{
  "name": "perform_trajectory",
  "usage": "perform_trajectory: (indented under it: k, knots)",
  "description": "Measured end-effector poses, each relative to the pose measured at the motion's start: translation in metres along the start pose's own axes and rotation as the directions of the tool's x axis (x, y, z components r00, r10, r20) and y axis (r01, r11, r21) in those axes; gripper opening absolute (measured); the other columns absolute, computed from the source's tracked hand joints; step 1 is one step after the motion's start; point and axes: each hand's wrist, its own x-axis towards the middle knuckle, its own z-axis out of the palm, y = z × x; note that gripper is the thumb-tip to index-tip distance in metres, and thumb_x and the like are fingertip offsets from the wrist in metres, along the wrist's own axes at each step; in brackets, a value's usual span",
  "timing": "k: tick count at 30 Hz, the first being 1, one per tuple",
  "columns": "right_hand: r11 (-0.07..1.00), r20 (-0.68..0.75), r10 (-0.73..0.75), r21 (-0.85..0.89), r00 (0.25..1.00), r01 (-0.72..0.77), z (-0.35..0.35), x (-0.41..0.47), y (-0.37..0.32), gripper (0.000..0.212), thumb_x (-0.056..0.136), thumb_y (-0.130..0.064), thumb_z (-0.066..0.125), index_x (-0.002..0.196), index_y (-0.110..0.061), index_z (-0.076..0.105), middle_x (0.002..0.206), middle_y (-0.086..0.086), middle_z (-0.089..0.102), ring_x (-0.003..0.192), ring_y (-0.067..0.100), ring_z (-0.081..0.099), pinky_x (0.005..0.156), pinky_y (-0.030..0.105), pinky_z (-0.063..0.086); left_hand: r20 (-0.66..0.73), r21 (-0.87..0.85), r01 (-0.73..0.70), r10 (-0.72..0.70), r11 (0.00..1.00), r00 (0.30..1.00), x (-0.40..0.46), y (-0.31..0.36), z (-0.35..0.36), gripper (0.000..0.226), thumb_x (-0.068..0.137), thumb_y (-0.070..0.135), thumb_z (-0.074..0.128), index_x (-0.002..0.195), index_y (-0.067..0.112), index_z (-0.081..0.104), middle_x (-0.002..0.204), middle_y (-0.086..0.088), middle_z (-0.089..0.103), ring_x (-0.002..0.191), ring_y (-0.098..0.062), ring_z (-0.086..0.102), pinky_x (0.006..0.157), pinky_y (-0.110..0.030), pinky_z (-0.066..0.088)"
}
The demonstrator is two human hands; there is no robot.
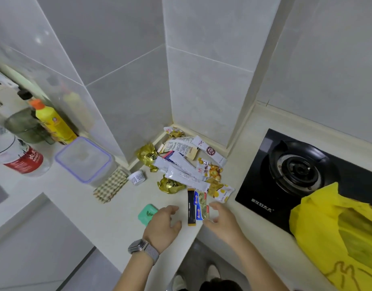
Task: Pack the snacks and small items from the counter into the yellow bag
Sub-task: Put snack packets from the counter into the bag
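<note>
A heap of snack packets (187, 164) lies in the counter's corner: white sachets, gold foil wrappers and yellow-printed bags. Nearer me lie a black stick sachet (191, 208) and a blue-and-green packet (201, 206). A green case (146, 213) sits left of them. My left hand (164, 225), with a watch on its wrist, hovers over the counter between the green case and the black sachet, fingers loosely curved and holding nothing. My right hand (221, 219) reaches from the right; its thumb and fingertips touch the edge of the blue-and-green packet. The yellow bag (336, 238) lies crumpled at the right.
A black gas hob (296, 171) lies between the snacks and the yellow bag. To the left stand a clear lidded box (84, 160), a checked cloth (111, 185), a small white tub (136, 177), a yellow bottle (53, 122) and a water jug (17, 156). The counter edge runs just below my hands.
</note>
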Motion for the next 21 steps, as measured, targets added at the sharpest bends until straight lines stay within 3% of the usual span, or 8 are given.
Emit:
perform_trajectory:
  k: [3, 10, 14, 18, 21]
  knots:
    - [0.996, -0.001, -0.068, -0.059, 0.998, 0.068, 0.002, 0.012, -0.001, 0.046, 0.080, -0.016, 0.068, 0.124, -0.016, 0.054, 0.121, 0.003, 0.055, 0.106, 0.018, 0.055, 0.085, 0.024, 0.043, -0.005, -0.041, 0.023, -0.023, 0.999, 1.000, 0.001, -0.002, 0.003, 0.044, 0.087, 0.026, 0.055, 0.130, 0.021, 0.048, 0.126, 0.005, 0.056, 0.101, -0.010, 0.056, 0.087, -0.019, 0.044]
    - [0.968, 0.042, -0.111, -0.223, 0.993, 0.117, 0.013, 0.036, 0.005, 0.061, 0.076, -0.020, 0.073, 0.132, -0.023, 0.049, 0.131, 0.002, 0.053, 0.121, 0.020, 0.044, 0.105, 0.032, 0.033, -0.026, -0.103, 0.066, -0.069, 0.992, 0.997, 0.004, -0.003, 0.009, 0.042, 0.087, 0.024, 0.056, 0.128, 0.021, 0.049, 0.123, 0.004, 0.057, 0.096, -0.008, 0.054, 0.085, -0.018, 0.044]
    - [0.949, 0.005, -0.134, -0.287, 0.991, 0.130, 0.020, 0.039, 0.014, 0.059, 0.079, -0.021, 0.072, 0.133, -0.026, 0.048, 0.135, -0.003, 0.049, 0.125, 0.017, 0.039, 0.098, 0.022, 0.028, -0.042, -0.139, 0.096, -0.102, 0.986, 0.994, 0.003, -0.002, 0.014, 0.040, 0.086, 0.022, 0.056, 0.126, 0.021, 0.051, 0.119, 0.004, 0.058, 0.092, -0.008, 0.054, 0.086, -0.021, 0.046]
    - [0.939, -0.032, -0.166, -0.310, 0.986, 0.148, 0.024, 0.038, 0.019, 0.055, 0.080, -0.019, 0.071, 0.130, -0.025, 0.051, 0.136, -0.005, 0.047, 0.127, 0.016, 0.036, 0.102, 0.023, 0.033, -0.049, -0.151, 0.113, -0.122, 0.982, 0.991, 0.002, -0.003, 0.017, 0.040, 0.086, 0.022, 0.056, 0.126, 0.021, 0.051, 0.117, 0.005, 0.058, 0.091, -0.009, 0.056, 0.085, -0.021, 0.047]
    - [0.945, -0.032, -0.188, -0.279, 0.982, 0.172, 0.026, 0.040, 0.021, 0.044, 0.074, -0.012, 0.074, 0.112, -0.025, 0.055, 0.119, -0.003, 0.052, 0.111, 0.016, 0.045, 0.086, 0.018, 0.039, -0.055, -0.159, 0.120, -0.131, 0.980, 0.990, 0.001, -0.002, 0.017, 0.039, 0.086, 0.022, 0.056, 0.125, 0.021, 0.052, 0.116, 0.006, 0.058, 0.092, -0.009, 0.057, 0.085, -0.021, 0.048]
